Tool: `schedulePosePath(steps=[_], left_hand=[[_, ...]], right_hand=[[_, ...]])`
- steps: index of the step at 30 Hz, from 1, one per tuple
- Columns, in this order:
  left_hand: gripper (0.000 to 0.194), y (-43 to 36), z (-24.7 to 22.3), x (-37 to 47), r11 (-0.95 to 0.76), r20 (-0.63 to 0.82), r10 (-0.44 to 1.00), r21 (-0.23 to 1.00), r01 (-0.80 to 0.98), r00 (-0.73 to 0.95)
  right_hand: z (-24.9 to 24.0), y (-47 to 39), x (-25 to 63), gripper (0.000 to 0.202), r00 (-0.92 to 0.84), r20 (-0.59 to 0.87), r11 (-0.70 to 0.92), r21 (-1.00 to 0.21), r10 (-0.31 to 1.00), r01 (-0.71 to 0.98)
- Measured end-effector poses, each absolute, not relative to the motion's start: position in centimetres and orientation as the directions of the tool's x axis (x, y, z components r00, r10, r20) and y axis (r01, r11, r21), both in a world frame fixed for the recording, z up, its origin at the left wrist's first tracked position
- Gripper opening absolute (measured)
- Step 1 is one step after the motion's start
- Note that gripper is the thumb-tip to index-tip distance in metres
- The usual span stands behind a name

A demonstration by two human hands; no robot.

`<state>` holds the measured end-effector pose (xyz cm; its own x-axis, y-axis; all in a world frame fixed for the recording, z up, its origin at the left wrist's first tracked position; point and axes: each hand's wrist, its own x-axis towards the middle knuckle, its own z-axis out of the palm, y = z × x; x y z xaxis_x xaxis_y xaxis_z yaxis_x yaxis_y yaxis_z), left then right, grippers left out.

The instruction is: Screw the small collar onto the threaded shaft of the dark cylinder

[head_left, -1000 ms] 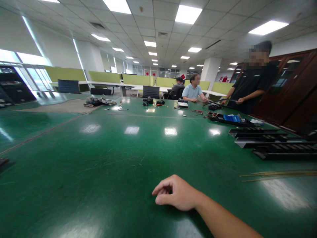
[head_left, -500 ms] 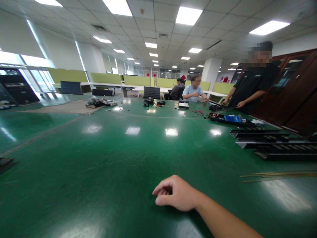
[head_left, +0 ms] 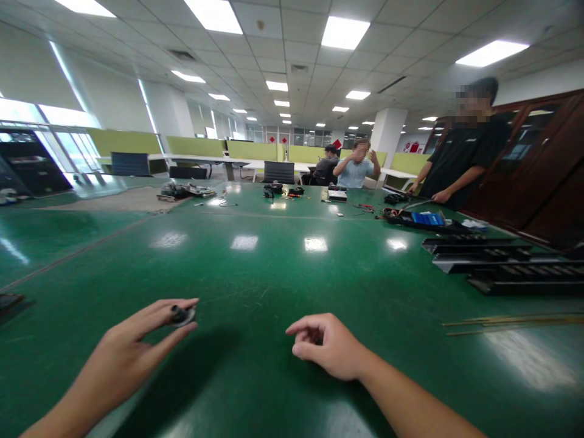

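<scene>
above the green worktop (head_left: 260,267), the left hand (head_left: 123,356) has just come into view, its fingers gripping a small dark part (head_left: 177,314), so there is now something to work on; the right hand (head_left: 340,350), nearby, curls loosely, thumb apart, holding nothing visible.

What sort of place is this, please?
Probably an open-plan office partly used as a workshop: yellow-green partitions and a chair stand behind a large green table bearing black channels.
</scene>
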<state>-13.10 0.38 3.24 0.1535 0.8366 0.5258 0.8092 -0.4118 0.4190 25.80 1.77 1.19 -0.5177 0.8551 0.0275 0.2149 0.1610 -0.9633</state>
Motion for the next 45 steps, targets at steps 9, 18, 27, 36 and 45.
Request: schedulePosePath(steps=[9,18,27,36,45], left_hand=[[0.041,1.7,4.6,0.0,-0.72,0.37,0.685,0.472,0.508,0.628],[0.024,1.3,1.1,-0.1,-0.601,0.341,0.791,0.594,0.536,0.508],[0.026,0.8,1.2,0.3,-0.712,0.396,0.675,0.57,0.41,0.622],[0.034,0.6,0.8,0.6,-0.746,0.434,0.631,0.567,0.348,0.643],[0.038,0.6,0.1,0.8,-0.747,0.467,0.637,0.571,0.342,0.613]], right_hand=[[1.6,2.2,26.4,0.031,-0.248,0.224,0.3,-0.894,0.943,0.333],[2.6,1.1,26.2,0.034,-0.387,0.272,0.409,-0.85,0.881,0.332],[3.2,0.2,25.8,0.033,-0.573,0.275,0.561,-0.719,0.772,0.411],[2.6,-0.2,25.3,0.023,-0.597,0.216,0.568,-0.655,0.773,0.499],[2.0,-0.1,25.0,0.015,-0.612,0.248,0.601,-0.641,0.751,0.478]])
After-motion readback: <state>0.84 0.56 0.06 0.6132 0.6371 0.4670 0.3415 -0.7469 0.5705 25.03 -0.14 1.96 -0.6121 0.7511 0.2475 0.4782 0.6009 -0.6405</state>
